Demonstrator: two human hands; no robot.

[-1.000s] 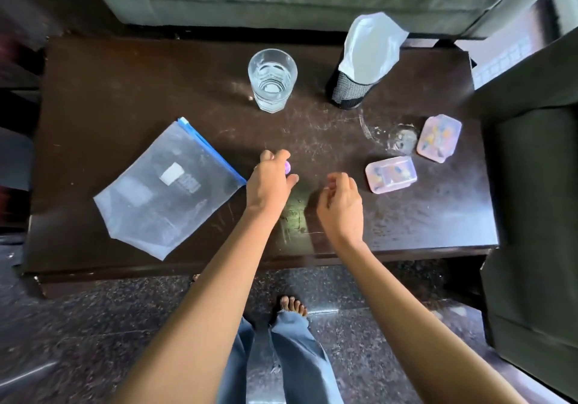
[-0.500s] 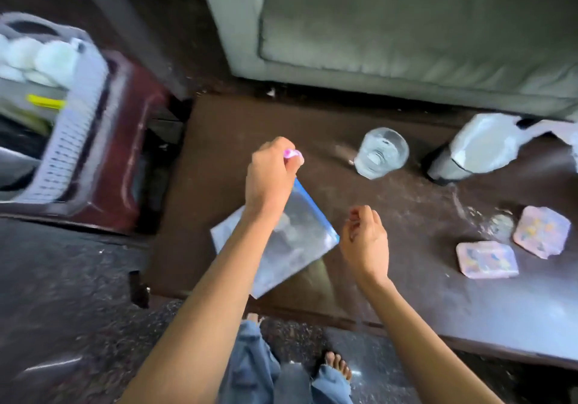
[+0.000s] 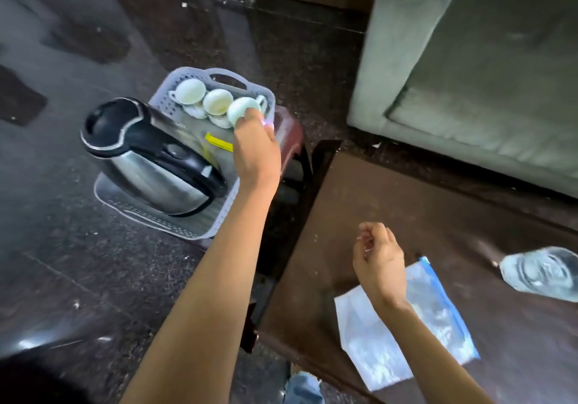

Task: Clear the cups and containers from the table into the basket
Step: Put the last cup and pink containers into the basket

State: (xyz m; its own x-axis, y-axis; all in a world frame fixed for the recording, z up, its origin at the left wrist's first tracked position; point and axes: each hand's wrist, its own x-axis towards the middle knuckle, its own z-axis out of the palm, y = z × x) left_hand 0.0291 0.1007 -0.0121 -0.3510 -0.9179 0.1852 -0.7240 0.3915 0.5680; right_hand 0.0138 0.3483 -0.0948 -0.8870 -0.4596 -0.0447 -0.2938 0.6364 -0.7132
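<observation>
The left hand (image 3: 255, 144), pinching a small pink thing (image 3: 268, 124) at its fingertips, hangs over the basket (image 3: 175, 227), at five o'clock of the white cups (image 3: 215, 103) in it. I judge this the drop-off step, calling for a release inside the rim. The right hand (image 3: 380, 266), loosely curled with nothing seen in it, hovers above the bench (image 3: 406, 200), the water glass (image 3: 544, 274) at its three o'clock, well apart.

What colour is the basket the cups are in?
The basket is pale grey, best seen in the head view.
</observation>
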